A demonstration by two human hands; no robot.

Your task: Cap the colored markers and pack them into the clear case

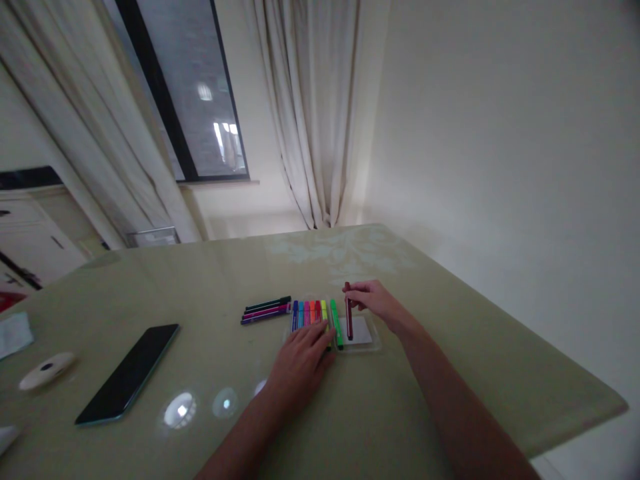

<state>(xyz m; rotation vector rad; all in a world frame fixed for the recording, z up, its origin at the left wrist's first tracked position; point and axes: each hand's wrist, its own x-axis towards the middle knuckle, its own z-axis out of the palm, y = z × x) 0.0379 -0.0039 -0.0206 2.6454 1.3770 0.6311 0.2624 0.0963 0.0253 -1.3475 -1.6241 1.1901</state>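
Note:
My right hand (pixel 373 298) pinches a dark red marker (pixel 349 317) near its top, holding it roughly upright over the right half of an open clear plastic case (pixel 376 339). A white card (pixel 361 329) lies in that half. Beside the dark red marker, a green marker (pixel 337 323) rests along the case's middle. The left half holds a row of several coloured markers (pixel 307 310), from blue to yellow. My left hand (pixel 303 350) lies over the lower part of this row with its fingers stretched out, hiding the markers' lower ends.
Several dark and purple markers (pixel 266 310) lie left of the case. Farther left on the table (pixel 210 287) are a black tablet or phone (pixel 129 373), a white oval object (pixel 47 371) and a pale cloth or tissue (pixel 15 335). A wall (pixel 500 167) borders the table's right side.

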